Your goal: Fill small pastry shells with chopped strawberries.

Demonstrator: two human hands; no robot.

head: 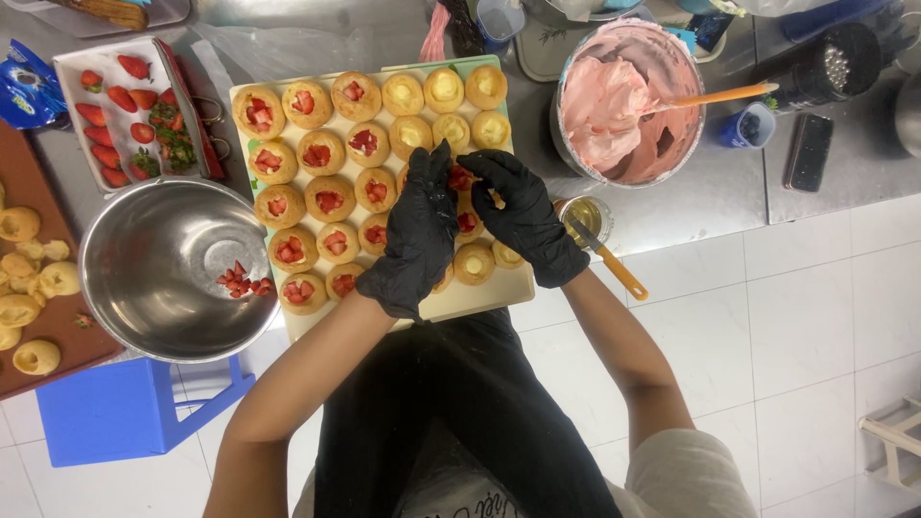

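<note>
Hands in black gloves meet over a pale board (480, 299) of small round pastry shells, mid-worktop. L hand (414, 240) lies across the near-right part of the board, fingers bunched & pinched at the tips; R hand (523, 216) curls in from the right, fingertips pinched beside the left's. Between both sets of fingertips sits a strawberry bit (461, 178), red, right over one shell. Can't tell which hand actually has the grip on it; both look clenched round it.

Shells w/ strawberry filling (317, 153) cover the left & middle rows. Shells w/ only pale cream (444, 88) sit at the far-right corner, plus a few at the near edge by the R wrist.

Left of the board, touching its near-left corner: big steel bowl (173, 278) w/ a few cut strawberry pieces (238, 283) inside. Far-left: white tray (69, 77) w/ halved strawberries & green tops. Brown board (38, 350) at the left edge holds unfilled pastry pieces.

Right of the pastry board: large tub of pink cream (624, 105) w/ an orange-handled spatula (724, 95) resting in it. Small tin (585, 216) w/ an orange-handled tool just beside the R wrist. Dark phone (809, 152) lies farther right on the steel worktop (710, 206). Blue stool (125, 412) below the bowl, on a white tile floor.
</note>
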